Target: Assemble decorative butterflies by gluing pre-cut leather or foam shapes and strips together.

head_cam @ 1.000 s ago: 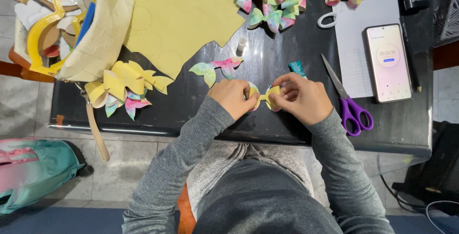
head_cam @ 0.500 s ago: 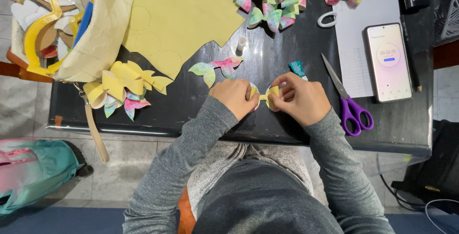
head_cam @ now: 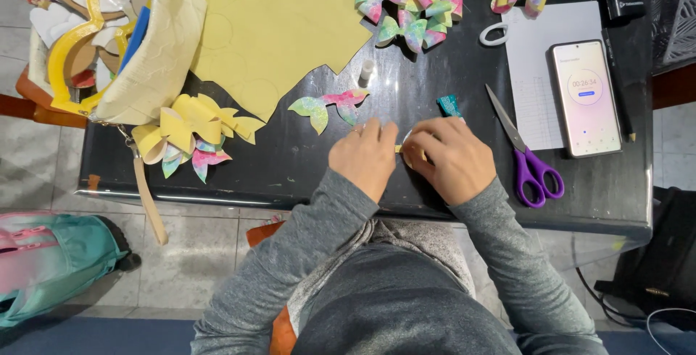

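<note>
Both my hands rest on the black table (head_cam: 290, 174) near its front edge. My left hand (head_cam: 366, 158) and my right hand (head_cam: 446, 159) pinch a small yellow foam piece (head_cam: 399, 149) between their fingertips; most of it is hidden under the fingers. A teal glue tube (head_cam: 449, 105) pokes out just beyond my right hand. A rainbow tail-shaped cutout (head_cam: 330, 105) lies just past my left hand.
Purple-handled scissors (head_cam: 533, 170) lie to the right, next to a phone (head_cam: 583, 97) on white paper (head_cam: 529, 50). A yellow foam sheet (head_cam: 290, 29), rainbow bows (head_cam: 409, 3), yellow bows (head_cam: 188, 126) and a cream bag (head_cam: 156, 50) fill the back and left. A backpack (head_cam: 51, 261) sits on the floor.
My hands have drawn closer together and the fingers now cover more of the yellow piece. Nothing else on the table has moved.
</note>
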